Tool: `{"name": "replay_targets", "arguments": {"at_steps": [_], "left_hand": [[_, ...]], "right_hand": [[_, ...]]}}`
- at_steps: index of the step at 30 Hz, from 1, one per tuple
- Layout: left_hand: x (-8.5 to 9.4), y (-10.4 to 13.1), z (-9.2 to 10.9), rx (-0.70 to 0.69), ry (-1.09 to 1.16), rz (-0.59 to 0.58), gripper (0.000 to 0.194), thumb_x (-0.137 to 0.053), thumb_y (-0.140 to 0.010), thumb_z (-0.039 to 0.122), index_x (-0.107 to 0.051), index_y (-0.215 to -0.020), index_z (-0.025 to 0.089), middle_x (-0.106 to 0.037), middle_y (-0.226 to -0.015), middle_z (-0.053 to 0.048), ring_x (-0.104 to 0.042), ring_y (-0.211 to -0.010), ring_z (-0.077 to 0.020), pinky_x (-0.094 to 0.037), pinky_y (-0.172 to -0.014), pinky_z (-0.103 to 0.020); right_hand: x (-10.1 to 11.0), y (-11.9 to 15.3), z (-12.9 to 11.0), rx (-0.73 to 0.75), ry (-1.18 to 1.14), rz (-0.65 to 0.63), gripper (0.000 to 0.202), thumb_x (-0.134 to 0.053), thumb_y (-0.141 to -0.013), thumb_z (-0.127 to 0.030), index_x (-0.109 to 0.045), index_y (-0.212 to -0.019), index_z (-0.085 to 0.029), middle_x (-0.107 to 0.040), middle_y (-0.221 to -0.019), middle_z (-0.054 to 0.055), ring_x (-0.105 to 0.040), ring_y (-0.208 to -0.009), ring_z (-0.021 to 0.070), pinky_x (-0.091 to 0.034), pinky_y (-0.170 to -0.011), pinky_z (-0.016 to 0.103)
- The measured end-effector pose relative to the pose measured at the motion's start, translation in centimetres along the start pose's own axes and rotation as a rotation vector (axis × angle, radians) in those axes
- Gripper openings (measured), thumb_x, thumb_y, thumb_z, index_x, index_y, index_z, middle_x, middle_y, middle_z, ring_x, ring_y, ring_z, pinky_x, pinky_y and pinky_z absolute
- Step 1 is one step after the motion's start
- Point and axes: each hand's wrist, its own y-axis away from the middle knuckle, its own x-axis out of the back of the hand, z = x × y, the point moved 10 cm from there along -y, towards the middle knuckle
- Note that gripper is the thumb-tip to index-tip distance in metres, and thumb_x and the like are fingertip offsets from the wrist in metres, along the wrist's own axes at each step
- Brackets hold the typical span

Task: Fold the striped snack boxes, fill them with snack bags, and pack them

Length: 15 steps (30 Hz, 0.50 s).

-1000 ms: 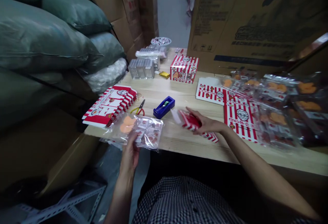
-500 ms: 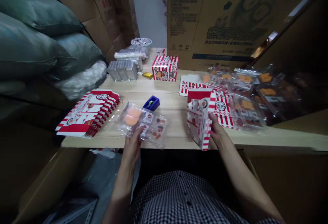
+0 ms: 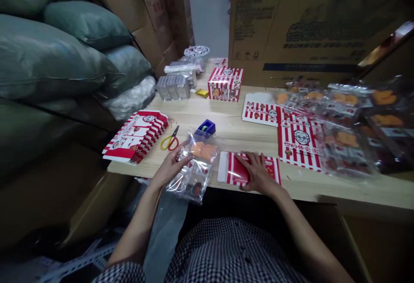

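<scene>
My left hand (image 3: 174, 165) grips the left edge of a clear plastic packet (image 3: 197, 168), thumb on top. Orange rounds and small dark pieces show inside it, and its lower end hangs past the table's front edge. Fingers spread, my right hand (image 3: 258, 174) lies on a flat red-and-white striped carton (image 3: 231, 168) near that edge. A blue tape dispenser (image 3: 207, 127) sits just beyond the packet. Scissors (image 3: 170, 140) with yellow and red handles lie to the left of the packet.
A stack of folded striped cartons (image 3: 136, 136) lies at left. An assembled striped box (image 3: 225, 84) stands at the back, near clear plastic cases (image 3: 173, 88) and a yellow sachet (image 3: 202, 93). More flat cartons (image 3: 299, 143) and filled packets (image 3: 349, 145) cover the right side.
The carton in my right hand has gone from upright to flat on the table, and that hand has spread over it. The packet has turned lengthwise in my left hand, uncovering the scissors.
</scene>
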Motion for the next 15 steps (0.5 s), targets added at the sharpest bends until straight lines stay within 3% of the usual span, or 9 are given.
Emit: {"name": "replay_targets", "arguments": {"at_steps": [3, 6, 9, 12, 15], "left_hand": [[-2.9, -0.3, -2.1, 0.081, 0.0, -0.224, 0.07, -0.079, -0.072, 0.037, -0.059, -0.137, 0.019, -0.069, -0.124, -0.011, -0.065, -0.071, -0.0152, -0.056, -0.069, -0.029], [-4.2, -0.6, -3.2, 0.075, 0.024, -0.27, 0.055, -0.084, -0.064, 0.036, -0.074, -0.115, 0.018, -0.077, -0.095, -0.009, -0.066, -0.064, -0.0172, -0.055, -0.062, -0.029], [-5.1, -1.3, -2.9, -0.001, -0.01, -0.311, 0.042, -0.086, -0.06, 0.035, -0.079, -0.099, 0.022, -0.077, -0.1, -0.01, -0.071, -0.079, -0.0225, -0.057, -0.072, -0.033], [-7.0, -2.0, -2.5, -0.014, -0.085, -0.515, 0.033, -0.085, -0.063, 0.035, -0.08, -0.094, 0.024, -0.077, -0.104, -0.011, -0.072, -0.096, -0.0257, -0.055, -0.087, -0.035], [-8.3, -3.3, -2.1, -0.024, -0.178, -0.67, 0.026, -0.084, -0.062, 0.036, -0.08, -0.085, 0.024, -0.078, -0.09, -0.007, -0.072, -0.082, -0.0233, -0.056, -0.077, -0.031]], "right_hand": [[-0.7, 0.0, -0.2, 0.009, -0.019, -0.063, 0.112, -0.083, -0.054, -0.039, -0.036, -0.154, -0.023, -0.033, -0.153, 0.019, -0.023, -0.146, 0.0411, 0.001, -0.12, 0.062], [-1.0, -0.2, -0.1, 0.001, -0.038, -0.103, 0.112, -0.083, -0.054, -0.039, -0.035, -0.154, -0.023, -0.033, -0.153, 0.019, -0.022, -0.146, 0.04, 0.0, -0.12, 0.062], [-1.1, -0.4, -0.2, 0.013, -0.055, -0.116, 0.113, -0.084, -0.054, -0.039, -0.036, -0.154, -0.023, -0.033, -0.153, 0.02, -0.021, -0.147, 0.0406, -0.001, -0.12, 0.062], [-1.4, -0.5, -0.8, 0.059, -0.075, -0.114, 0.115, -0.086, -0.052, -0.04, -0.035, -0.154, -0.024, -0.031, -0.155, 0.019, -0.02, -0.147, 0.0416, 0.0, -0.12, 0.063], [-1.9, -0.6, -1.4, 0.096, -0.086, -0.115, 0.119, -0.088, -0.051, -0.041, -0.032, -0.156, -0.025, -0.03, -0.157, 0.018, -0.02, -0.148, 0.0417, 0.002, -0.12, 0.062]]}}
